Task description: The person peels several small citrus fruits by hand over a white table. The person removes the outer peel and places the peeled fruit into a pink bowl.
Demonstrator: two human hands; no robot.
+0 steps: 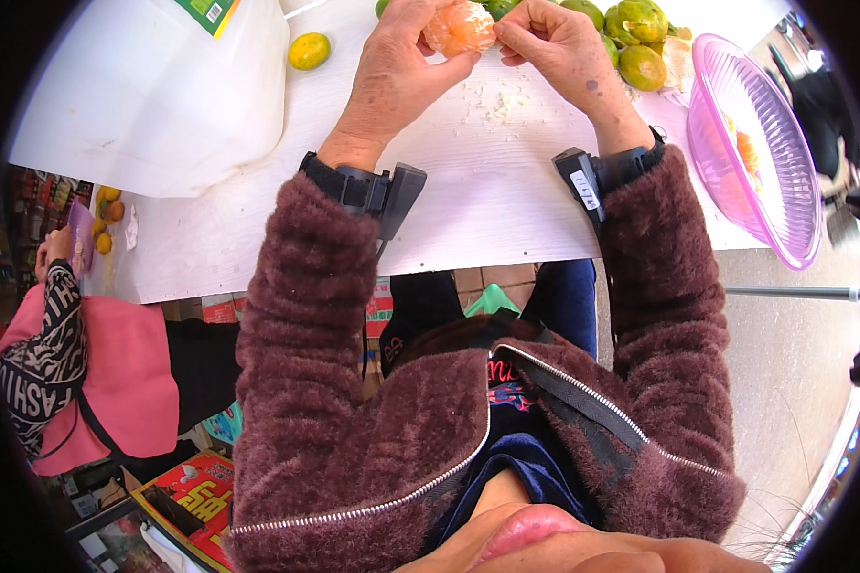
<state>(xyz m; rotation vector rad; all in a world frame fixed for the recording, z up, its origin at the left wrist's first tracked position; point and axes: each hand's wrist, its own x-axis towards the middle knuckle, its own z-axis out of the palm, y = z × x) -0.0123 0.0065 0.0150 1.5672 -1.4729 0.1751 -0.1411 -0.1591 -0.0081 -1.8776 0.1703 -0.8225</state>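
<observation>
A peeled mandarin (460,30), streaked with white pith, rests in the grip of my left hand (401,68) over the table. Against its right side, the thumb and forefinger of my right hand (562,61) are pinched together; any bit of pith between them is too small to make out. Crumbs of white pith (505,107) lie scattered on the tabletop below the fruit. Behind my right hand several green-yellow mandarins (643,66) are piled up, partly covered by that hand. One yellow mandarin (309,51) sits alone to the left.
A pink ribbed plastic basket (702,143) with peeled orange pieces stands at the table's right edge. A large white plastic jug (208,107) fills the left side of the white table (466,215). Beyond it, a person in a pink apron (125,379) works near more mandarins (103,243).
</observation>
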